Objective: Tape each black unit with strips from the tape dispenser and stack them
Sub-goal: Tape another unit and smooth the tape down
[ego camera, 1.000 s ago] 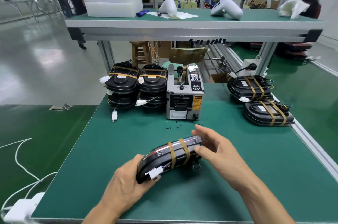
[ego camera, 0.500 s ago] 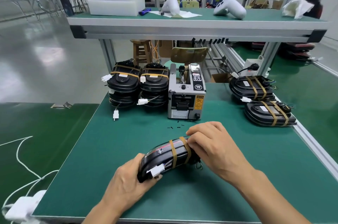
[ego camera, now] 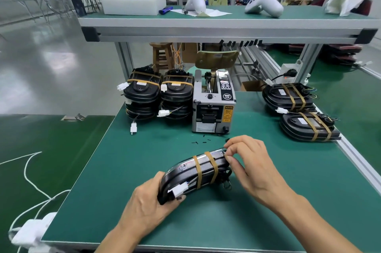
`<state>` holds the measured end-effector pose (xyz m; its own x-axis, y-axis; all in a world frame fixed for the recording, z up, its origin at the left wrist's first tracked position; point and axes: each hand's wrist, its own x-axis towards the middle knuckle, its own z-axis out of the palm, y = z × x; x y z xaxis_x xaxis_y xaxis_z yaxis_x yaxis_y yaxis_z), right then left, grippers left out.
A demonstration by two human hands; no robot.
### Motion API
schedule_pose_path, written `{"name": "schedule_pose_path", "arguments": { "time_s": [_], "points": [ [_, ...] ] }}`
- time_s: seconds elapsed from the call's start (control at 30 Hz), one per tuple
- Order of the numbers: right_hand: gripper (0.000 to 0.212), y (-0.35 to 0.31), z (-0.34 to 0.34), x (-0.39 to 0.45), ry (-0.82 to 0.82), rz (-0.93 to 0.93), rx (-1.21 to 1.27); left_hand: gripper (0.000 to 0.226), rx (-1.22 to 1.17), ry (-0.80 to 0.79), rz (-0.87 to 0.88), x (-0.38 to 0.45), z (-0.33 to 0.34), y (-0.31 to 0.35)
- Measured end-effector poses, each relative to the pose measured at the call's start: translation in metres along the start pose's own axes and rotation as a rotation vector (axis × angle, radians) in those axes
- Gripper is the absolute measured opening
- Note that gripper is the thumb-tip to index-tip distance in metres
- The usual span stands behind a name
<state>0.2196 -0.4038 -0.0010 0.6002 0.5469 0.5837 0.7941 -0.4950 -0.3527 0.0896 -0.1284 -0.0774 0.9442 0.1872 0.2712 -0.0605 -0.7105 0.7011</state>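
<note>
A black unit (ego camera: 185, 172) with two brown tape strips around it stands on its edge on the green table (ego camera: 288, 201). My left hand (ego camera: 148, 207) grips its near end by the white connector. My right hand (ego camera: 249, 164) has curled fingers pinching at the unit's far end. The grey tape dispenser (ego camera: 213, 106) stands behind, at the table's middle back. Two stacks of taped black units (ego camera: 158, 91) sit left of the dispenser. Two more taped units (ego camera: 299, 112) lie at the right edge.
A raised shelf (ego camera: 206, 30) spans the back, bearing white foam boxes and white plastic housings. Small black bits (ego camera: 202, 141) lie in front of the dispenser. White cables (ego camera: 31, 190) trail on the left table. People stand far behind.
My right hand went from flat fingers on the unit's far end to curled fingers pinching there. The unit stays on its edge in my left hand's grip.
</note>
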Motion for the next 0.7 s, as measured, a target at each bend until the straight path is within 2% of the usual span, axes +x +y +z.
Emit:
{"name": "schedule_pose_path", "arguments": {
  "time_s": [0.07, 0.17, 0.37, 0.53, 0.7],
  "points": [
    [0.014, -0.001, -0.001, -0.003, 0.011, 0.002, 0.005, 0.053, 0.001, -0.003, -0.005, 0.0, 0.0, 0.0],
    [0.007, -0.003, -0.002, 0.001, 0.015, -0.11, -0.074, 0.052, -0.006, -0.003, 0.0, 0.0, 0.0, 0.001],
    [0.016, -0.005, -0.008, 0.025, -0.107, -0.286, -0.223, 0.053, -0.015, -0.01, -0.012, -0.001, -0.001, 0.003],
    [0.012, -0.008, -0.01, 0.037, -0.176, -0.392, -0.406, 0.059, -0.028, -0.008, -0.003, 0.0, -0.001, 0.003],
    [0.011, -0.012, -0.007, 0.041, -0.193, -0.418, -0.496, 0.065, -0.026, 0.003, -0.001, -0.001, -0.002, 0.004]
  ]
}}
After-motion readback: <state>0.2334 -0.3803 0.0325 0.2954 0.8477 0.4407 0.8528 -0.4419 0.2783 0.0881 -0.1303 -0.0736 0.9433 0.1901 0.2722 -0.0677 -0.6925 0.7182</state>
